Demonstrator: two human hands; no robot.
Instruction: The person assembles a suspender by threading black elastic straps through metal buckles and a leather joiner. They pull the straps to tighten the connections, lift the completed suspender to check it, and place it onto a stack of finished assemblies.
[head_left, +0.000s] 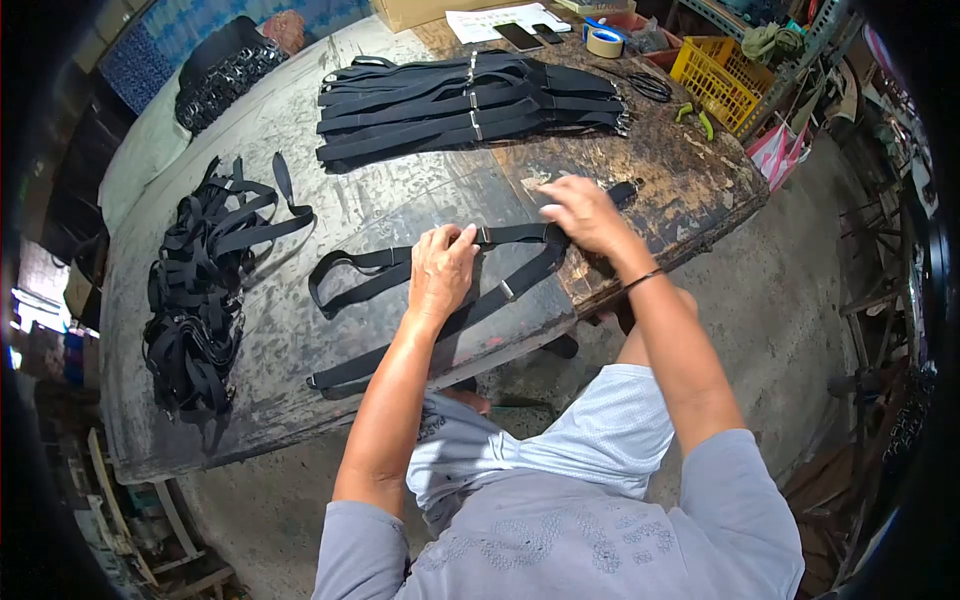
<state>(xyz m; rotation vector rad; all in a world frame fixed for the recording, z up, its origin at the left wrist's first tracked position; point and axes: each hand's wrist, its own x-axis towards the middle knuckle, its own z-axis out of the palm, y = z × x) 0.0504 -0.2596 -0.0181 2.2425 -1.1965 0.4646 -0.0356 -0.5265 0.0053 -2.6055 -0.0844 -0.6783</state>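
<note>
The black webbing strap (520,233) runs toward three o'clock from the left hand (443,265), its grip unclear, to the right hand (588,215), fingers apart.

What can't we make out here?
All in the head view:
Black strap: stretch under the left hand, hidden by that hand.
Right hand: palm, hidden by the hand's back.
Tangled strap pile: inner straps, hidden by outer loops.
White paper: writing, too small.
Cardboard box: cut off by upper edge.

Bare hands (441,268) and a dark right wristband (643,279) accompany a patterned grey short-sleeved shirt (555,535) and pale lettered shorts (605,420).
</note>
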